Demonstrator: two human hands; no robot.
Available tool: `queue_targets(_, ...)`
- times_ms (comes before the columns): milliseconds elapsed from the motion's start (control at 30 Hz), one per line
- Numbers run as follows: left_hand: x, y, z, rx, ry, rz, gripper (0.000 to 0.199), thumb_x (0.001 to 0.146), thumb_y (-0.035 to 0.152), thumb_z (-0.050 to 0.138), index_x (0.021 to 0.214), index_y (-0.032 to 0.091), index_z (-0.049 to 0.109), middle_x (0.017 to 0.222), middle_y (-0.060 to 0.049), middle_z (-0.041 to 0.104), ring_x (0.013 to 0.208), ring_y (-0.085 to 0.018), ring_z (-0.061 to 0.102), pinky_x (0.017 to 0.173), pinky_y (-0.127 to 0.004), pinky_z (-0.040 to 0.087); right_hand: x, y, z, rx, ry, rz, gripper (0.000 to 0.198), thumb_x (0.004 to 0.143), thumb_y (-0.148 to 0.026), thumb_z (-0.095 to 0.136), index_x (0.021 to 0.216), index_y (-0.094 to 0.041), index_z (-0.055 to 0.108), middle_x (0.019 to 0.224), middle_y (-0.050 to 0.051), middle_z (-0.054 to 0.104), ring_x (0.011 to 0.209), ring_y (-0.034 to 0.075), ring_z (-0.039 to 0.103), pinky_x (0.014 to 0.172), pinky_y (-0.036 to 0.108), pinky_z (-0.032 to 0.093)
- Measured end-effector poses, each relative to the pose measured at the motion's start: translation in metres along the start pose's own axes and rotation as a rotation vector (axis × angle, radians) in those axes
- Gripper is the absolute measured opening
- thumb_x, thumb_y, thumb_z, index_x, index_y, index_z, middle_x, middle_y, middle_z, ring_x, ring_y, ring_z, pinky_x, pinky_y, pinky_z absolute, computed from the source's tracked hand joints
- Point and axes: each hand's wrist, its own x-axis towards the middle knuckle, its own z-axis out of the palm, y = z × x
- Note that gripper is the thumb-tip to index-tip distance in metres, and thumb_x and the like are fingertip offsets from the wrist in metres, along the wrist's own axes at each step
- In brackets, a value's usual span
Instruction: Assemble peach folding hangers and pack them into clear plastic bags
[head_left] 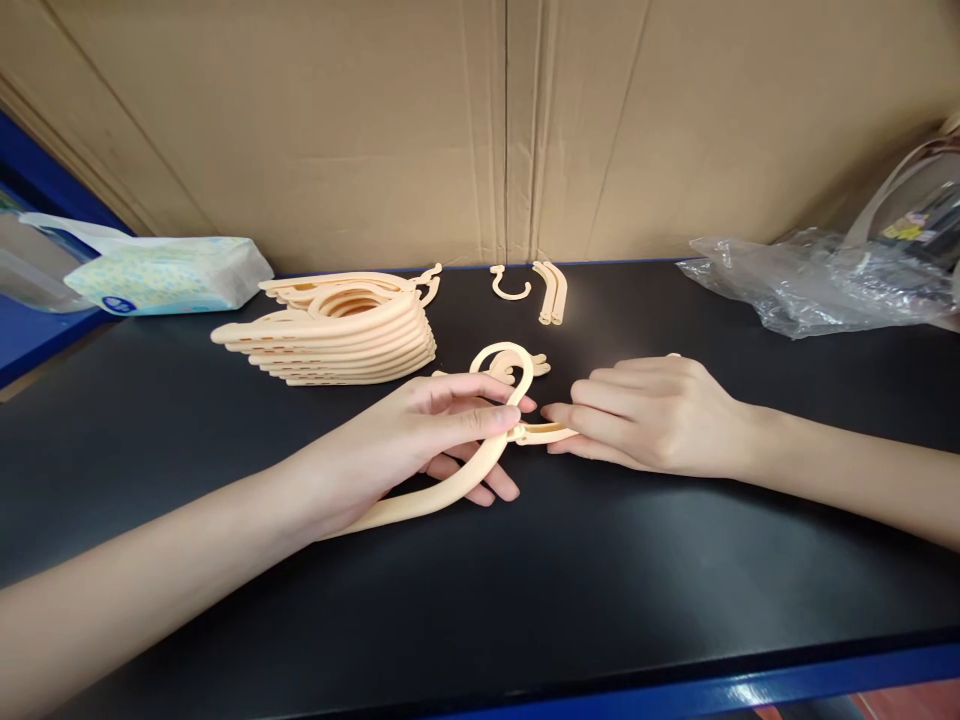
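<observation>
Between my hands is a cream plastic hanger (457, 482), with its round hook up and one curved arm running down to the left. My left hand (442, 425) pinches it between thumb and fingers just below the hook. My right hand (645, 415) is closed around a second curved hanger arm (541, 434), whose end meets the hanger beside my left fingertips. Whether the two parts are locked together I cannot tell. Behind my left hand lie some loose cream pieces (536, 365), partly hidden.
A stack of cream hangers (352, 335) stands at the back left, near a tissue pack (180, 275). Farther back lie a loose hook (511, 290) and a couple of curved arms (553, 292). Crumpled clear plastic (810, 285) sits at the right. Cardboard (337, 130) walls the black table (600, 580).
</observation>
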Motion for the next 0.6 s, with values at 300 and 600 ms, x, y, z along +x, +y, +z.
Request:
queue_targets(300, -0.0017, -0.0033, -0.0026, -0.029, 0.022, 0.029, 0.014, 0.089, 0.032, 0.074, 0.099, 0.023, 0.073, 0.093, 0.0, 0.076, 0.081, -0.016, 0.076, 0.071, -0.021, 0.065, 0.0067, 0.0008, -0.001, 0.06, -0.08, -0.034, 0.026, 0.101, -0.02, 0.047, 0.092, -0.012, 0.07, 0.067, 0.001, 0.06, 0.06, 0.016, 0.046, 0.056, 0.031, 0.034)
queue_targets(600, 0.0009, -0.0037, -0.0053, 0.014, 0.045, 0.063, 0.013, 0.087, 0.033, 0.076, 0.09, 0.021, 0.071, 0.087, 0.003, 0.07, 0.076, -0.014, 0.074, 0.066, -0.019, 0.065, 0.002, 0.0001, 0.002, 0.041, -0.055, 0.135, 0.038, 0.102, -0.034, 0.049, 0.078, -0.013, 0.071, 0.063, 0.001, 0.061, 0.056, 0.016, 0.048, 0.054, 0.029, 0.034)
